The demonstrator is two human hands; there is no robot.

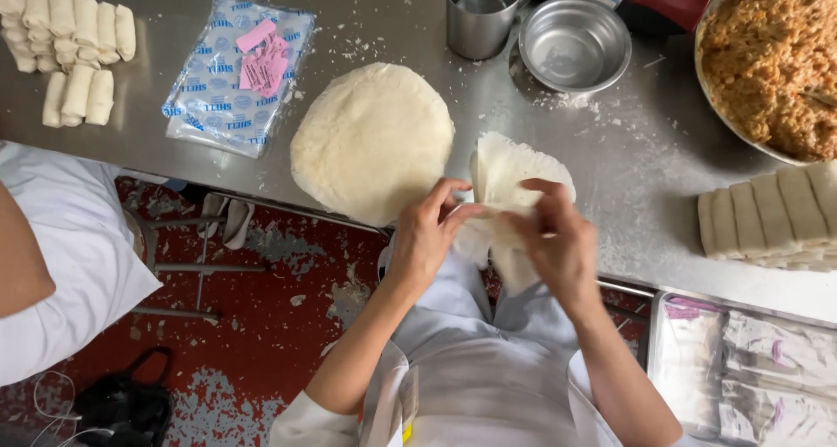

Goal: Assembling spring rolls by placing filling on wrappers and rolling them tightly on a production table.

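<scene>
My left hand (429, 235) and my right hand (556, 238) both pinch a thin white round wrapper sheet (506, 172), held folded and crumpled above the table's near edge. Just left of it a round stack of white wrappers (372, 139) lies flat on the steel table (628, 168). A large metal bowl of orange-brown minced filling (772, 59) stands at the far right. A row of finished white rolls (772, 213) lies right of my right hand.
More rolls (70, 33) lie at the far left beside a plastic bag with pink slips (237, 72). A steel mug (481, 15) and small steel bowl (575, 44) stand at the back. Another person's white sleeve (61, 246) is at left. A tray of packets (750, 373) sits lower right.
</scene>
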